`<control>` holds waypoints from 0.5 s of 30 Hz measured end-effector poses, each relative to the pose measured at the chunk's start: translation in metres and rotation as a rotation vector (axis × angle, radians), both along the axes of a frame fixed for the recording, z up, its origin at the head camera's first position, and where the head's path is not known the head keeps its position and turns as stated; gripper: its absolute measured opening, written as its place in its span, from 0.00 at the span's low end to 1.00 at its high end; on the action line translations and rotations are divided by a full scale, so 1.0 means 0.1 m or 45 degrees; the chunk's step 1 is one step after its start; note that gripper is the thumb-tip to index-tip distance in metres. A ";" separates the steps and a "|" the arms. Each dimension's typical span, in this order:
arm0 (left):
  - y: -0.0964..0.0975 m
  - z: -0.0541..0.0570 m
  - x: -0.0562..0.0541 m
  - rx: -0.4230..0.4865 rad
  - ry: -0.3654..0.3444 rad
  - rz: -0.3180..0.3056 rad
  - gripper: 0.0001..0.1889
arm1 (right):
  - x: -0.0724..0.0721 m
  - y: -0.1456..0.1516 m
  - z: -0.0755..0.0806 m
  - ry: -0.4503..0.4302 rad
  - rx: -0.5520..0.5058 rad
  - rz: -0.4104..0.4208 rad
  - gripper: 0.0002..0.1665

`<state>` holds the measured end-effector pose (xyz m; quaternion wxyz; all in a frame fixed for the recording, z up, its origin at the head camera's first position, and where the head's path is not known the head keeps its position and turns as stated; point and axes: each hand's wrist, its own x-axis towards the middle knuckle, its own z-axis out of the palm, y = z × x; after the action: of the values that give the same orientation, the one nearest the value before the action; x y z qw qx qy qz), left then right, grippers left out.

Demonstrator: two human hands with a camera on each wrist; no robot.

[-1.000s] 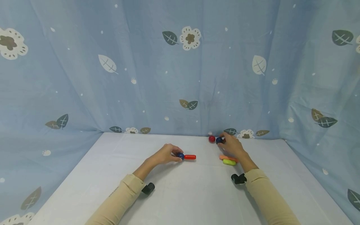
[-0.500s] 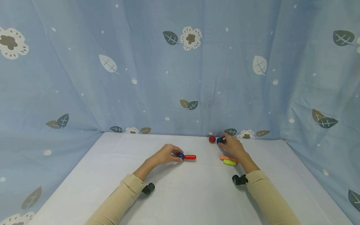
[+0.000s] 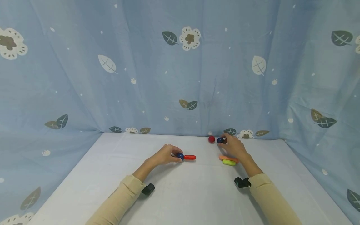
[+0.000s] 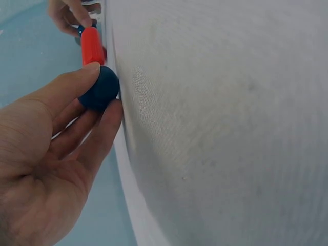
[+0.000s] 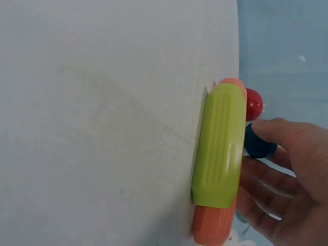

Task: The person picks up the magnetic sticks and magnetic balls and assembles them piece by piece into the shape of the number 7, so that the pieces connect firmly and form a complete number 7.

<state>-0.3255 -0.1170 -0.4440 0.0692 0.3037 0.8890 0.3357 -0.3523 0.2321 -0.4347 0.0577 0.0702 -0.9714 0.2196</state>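
Note:
My left hand [image 3: 167, 154] pinches a blue ball [image 4: 100, 89] between thumb and fingers, low at the table. From the ball a red ribbed rod [image 3: 189, 157] points right, its near end right against the ball. Farther back, my right hand [image 3: 234, 147] holds a second, dark blue ball [image 5: 259, 142] with thumb and fingertips, near the table's back edge. Just left of that ball lies a red ball [image 3: 211, 139], a small gap apart. Closer to me than the right hand, an orange rod [image 5: 212, 224] and a shorter yellow-green rod [image 5: 219, 146] lie side by side.
A white cloth covers the table [image 3: 185, 197]; a blue patterned curtain [image 3: 157, 78] hangs right behind its back edge and along the sides. A black wrist-worn device [image 3: 149, 189] shows beside the left sleeve, another black device [image 3: 242, 182] beside the right one.
My right hand has shifted slightly right with the dark blue ball, widening the gap to the red ball. The left hand, its ball and the red rod look unmoved.

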 end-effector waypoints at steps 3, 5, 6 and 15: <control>0.00 0.00 0.01 0.000 0.002 -0.002 0.17 | 0.03 0.00 0.01 0.009 0.003 0.013 0.28; 0.00 0.00 0.01 0.000 0.009 -0.004 0.18 | 0.05 0.00 0.03 0.015 0.006 0.027 0.27; 0.00 0.00 0.01 0.002 0.009 -0.006 0.18 | 0.06 0.00 0.03 0.018 0.008 0.026 0.27; 0.02 0.02 0.03 -0.011 0.010 0.009 0.17 | 0.16 -0.04 0.09 0.088 0.031 0.049 0.27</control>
<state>-0.3228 -0.1153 -0.4422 0.0659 0.3013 0.8918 0.3310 -0.3359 0.2277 -0.4256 0.0860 0.0971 -0.9699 0.2062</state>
